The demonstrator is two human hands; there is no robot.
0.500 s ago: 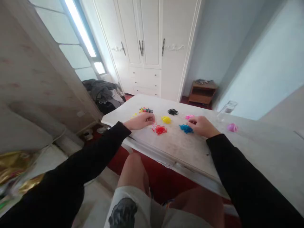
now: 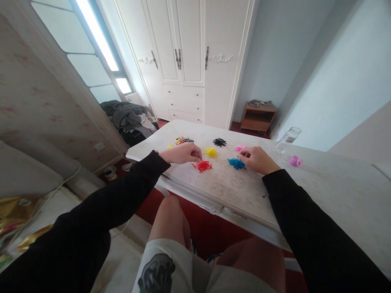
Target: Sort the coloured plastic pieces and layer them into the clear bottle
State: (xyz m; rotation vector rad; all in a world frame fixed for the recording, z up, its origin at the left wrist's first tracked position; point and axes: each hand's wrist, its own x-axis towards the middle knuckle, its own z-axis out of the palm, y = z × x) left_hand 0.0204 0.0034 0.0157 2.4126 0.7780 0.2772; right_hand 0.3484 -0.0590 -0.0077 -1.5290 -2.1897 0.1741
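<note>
Nearer the person than the yellow bits [image 2: 210,152] lie the red bits [image 2: 204,166], slightly left, and the blue bits [image 2: 236,164], to the right. All look light, soft and bendy, best nipped at one end. The left hand [image 2: 185,153] is bunched over the red bits, the right hand [image 2: 258,159] curled beside the blue; whether either pinches anything, I cannot tell at this size. The pale, stained table [image 2: 227,191] surrounds the yellow bits; a white wardrobe [image 2: 191,44] stands well beyond them.

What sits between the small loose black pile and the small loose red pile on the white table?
A small loose yellow pile lies between the black pile and the red pile, as the head view shows.
</note>
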